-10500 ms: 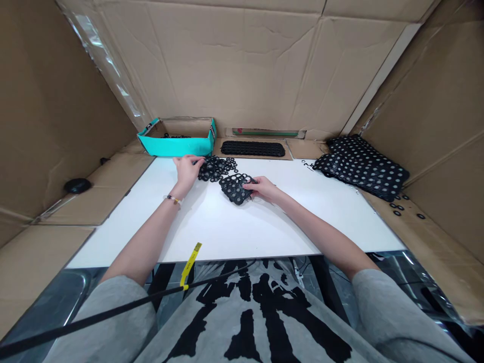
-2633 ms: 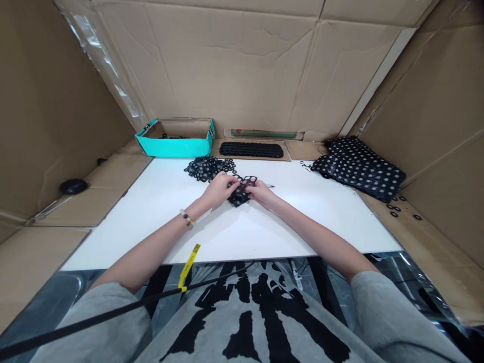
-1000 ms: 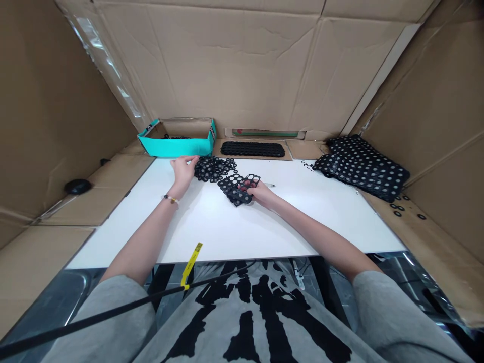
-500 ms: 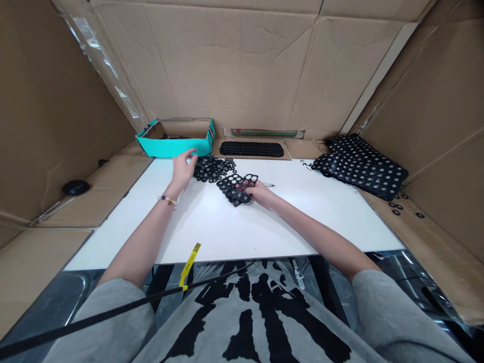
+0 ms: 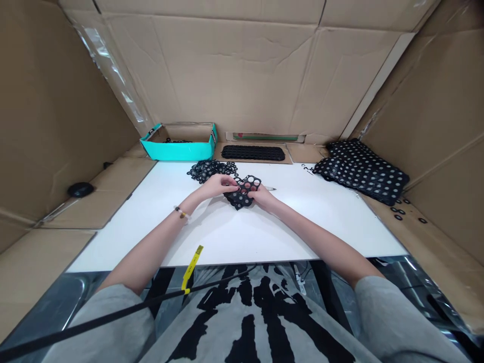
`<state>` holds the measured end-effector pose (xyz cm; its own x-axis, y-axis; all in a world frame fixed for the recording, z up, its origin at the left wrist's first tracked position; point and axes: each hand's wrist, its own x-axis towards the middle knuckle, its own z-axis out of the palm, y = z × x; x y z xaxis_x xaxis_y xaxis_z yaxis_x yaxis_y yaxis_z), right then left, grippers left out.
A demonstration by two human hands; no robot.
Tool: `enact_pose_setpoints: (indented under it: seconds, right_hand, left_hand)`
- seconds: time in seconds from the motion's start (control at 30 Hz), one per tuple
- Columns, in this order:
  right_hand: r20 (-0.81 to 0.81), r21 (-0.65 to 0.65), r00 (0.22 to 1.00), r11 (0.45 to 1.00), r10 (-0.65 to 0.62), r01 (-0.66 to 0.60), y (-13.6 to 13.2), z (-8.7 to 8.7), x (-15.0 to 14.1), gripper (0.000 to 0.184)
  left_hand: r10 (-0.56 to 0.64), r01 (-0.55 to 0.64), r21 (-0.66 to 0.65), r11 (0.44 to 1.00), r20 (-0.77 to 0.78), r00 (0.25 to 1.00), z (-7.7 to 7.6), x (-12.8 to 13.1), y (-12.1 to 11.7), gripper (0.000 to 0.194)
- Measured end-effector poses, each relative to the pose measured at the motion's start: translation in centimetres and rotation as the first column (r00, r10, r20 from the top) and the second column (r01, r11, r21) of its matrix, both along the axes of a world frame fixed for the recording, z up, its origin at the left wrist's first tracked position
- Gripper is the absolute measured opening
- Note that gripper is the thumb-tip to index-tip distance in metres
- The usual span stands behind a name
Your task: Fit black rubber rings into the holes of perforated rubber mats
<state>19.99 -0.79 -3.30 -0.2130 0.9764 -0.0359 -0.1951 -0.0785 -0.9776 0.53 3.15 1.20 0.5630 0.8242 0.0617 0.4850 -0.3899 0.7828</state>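
My right hand (image 5: 263,197) grips a black perforated sheet (image 5: 250,182) by its right side, with round holes showing near its top edge. From the left, my left hand (image 5: 218,185) reaches to the same sheet, its fingers closed at the sheet's left edge; its fingertips are partly hidden. More black sheet material with grey dots (image 5: 237,201) lies just beneath, on the white tabletop (image 5: 280,232). A heap of small black rings (image 5: 206,170) sits behind my left hand. The tip of a pen-like object (image 5: 270,188) shows beside my right hand.
A turquoise-fronted box (image 5: 177,151) with black pieces inside stands at the back left. Black strips (image 5: 253,152) lie at the back centre. Stacked dotted black sheets (image 5: 366,169) lie at the right, near loose rings (image 5: 398,217). Cardboard walls (image 5: 227,75) enclose the table.
My left hand has moved right and toward me, from beside the ring heap to the perforated sheet, and its fingers have closed there. My right hand still holds the sheet.
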Motion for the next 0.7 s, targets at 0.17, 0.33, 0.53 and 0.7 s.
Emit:
enact_pose_setpoints:
  seconds: [0.17,0.33,0.53,0.7]
  right_hand:
    - [-0.006,0.012,0.999,0.999,0.042,-0.042,0.0,-0.1,0.2,0.041]
    - [-0.019,-0.019,0.998,0.998,0.062,-0.063,-0.2,0.4,0.4,0.032]
    - [-0.063,-0.066,0.992,0.991,0.113,-0.118,-0.8,1.5,0.3,0.029]
    - [-0.118,-0.110,0.990,0.990,0.073,-0.086,-1.0,1.9,0.2,0.017]
  left_hand:
    - [0.060,-0.021,-0.334,0.942,0.107,0.992,-1.2,-0.6,1.0,0.045]
    - [0.127,-0.048,-0.434,0.900,0.156,0.979,-1.2,-0.9,1.1,0.045]
    - [0.214,-0.129,-0.396,0.909,0.179,0.960,-1.1,-0.6,0.7,0.040]
    - [0.255,-0.144,-0.395,0.907,0.245,0.935,-1.4,-0.3,0.9,0.037]
